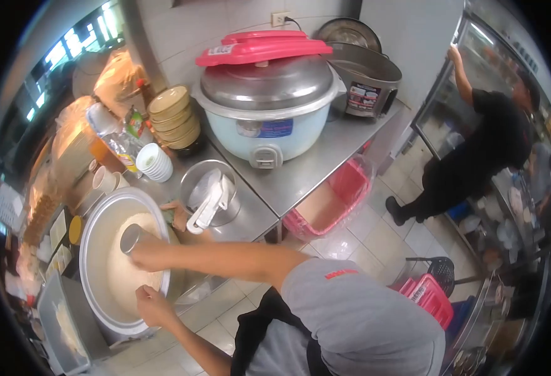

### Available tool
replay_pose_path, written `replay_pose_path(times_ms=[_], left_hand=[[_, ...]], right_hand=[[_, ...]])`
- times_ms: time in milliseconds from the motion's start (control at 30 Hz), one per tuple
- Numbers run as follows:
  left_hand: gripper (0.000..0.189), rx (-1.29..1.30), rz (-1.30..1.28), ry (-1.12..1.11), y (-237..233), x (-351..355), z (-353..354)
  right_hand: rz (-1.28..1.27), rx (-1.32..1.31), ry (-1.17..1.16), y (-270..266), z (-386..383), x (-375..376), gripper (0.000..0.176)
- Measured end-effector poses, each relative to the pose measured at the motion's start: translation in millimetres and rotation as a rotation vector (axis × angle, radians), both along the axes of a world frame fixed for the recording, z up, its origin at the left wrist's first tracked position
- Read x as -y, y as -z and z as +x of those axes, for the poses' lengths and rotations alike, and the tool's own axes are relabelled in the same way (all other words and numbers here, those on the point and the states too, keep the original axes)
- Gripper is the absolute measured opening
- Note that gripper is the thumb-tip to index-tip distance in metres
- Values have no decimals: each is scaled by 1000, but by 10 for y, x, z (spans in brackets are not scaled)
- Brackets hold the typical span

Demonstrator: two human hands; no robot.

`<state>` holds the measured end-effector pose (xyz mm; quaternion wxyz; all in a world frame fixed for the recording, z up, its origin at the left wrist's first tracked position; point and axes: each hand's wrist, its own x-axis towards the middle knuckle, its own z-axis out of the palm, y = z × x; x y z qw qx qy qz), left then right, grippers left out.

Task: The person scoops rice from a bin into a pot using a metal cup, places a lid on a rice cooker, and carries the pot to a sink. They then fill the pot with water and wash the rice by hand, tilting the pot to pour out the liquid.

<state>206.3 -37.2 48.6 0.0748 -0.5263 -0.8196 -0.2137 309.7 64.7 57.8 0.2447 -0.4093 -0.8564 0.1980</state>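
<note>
A large metal pot [89,250] of pale, rice-like grain [120,276] stands at the left. My right hand [145,252] is closed around a metal cup [131,237], tilted over the grain inside the pot. At the near side, my left hand [153,307] has its fingers curled over the pot's rim. Just beyond the pot, a steel bowl [233,216] holds a white plastic handled item [210,207]. A stack of white cups [154,163] is behind the pot.
A big rice cooker [266,103] with a red lid [263,47] on top stands on the steel counter [294,188]. Below is a pink tub [350,188]. Yellow bowls [174,119] are stacked behind. A person in black [482,138] stands at a glass door, right.
</note>
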Motion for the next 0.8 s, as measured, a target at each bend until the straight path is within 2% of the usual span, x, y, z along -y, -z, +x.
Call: replay_pose_path(times_ms=[33,100,133,200,233,300,333,400,433,467,500,533,567,633,667,700,733,767,800], left_hand=[[21,22,-10,-20,-8,5,23],[22,30,-31,-36,25,23,9],[23,31,-19,-20,58,4,-25],[25,12,2,34,58,-21,-80],[26,12,-25,18,59,-29,-79],[31,29,-45,10,102,-15,-95],[31,37,-42,19,112,7,-80],[34,69,-21,37,53,30,-68],[34,162,62,123,18,48,-64],[34,171,78,115,87,4,-191],[33,261,233,227,198,-105,-420],[33,346,385,340,257,-214,-511],[33,418,413,400,86,-271,-447],[35,538,451,521,-548,-241,-60],[35,588,463,583,-904,-226,300],[34,586,344,668,-1301,-210,667],[33,586,225,745,-1621,-256,1042],[34,684,287,771,-1723,-410,1404],[34,819,199,755,-1859,-606,1715]], right_hand=[[-6,-6,12,-131,34,96,14],[315,-303,229,-318,72,292,16],[310,-313,241,-210,96,313,16],[148,312,-43,81,78,309,22],[152,310,-18,26,74,314,22],[219,-409,60,-128,92,369,30],[224,-400,67,-16,161,386,30],[162,253,-232,212,345,379,29],[-51,170,-299,-204,621,457,29],[-15,-24,-290,-414,871,422,27],[15,-215,-287,-605,1140,390,25],[279,-616,-160,-851,1622,533,22],[390,-686,23,-1092,2111,573,17],[574,-761,338,-1362,3224,487,16],[521,-745,493,-1425,3857,445,16],[325,-880,690,-1466,4377,392,18],[431,-868,825,-1281,5082,141,20],[395,-824,993,-1134,5712,13,22],[275,-871,1089,-971,6296,-117,25]])
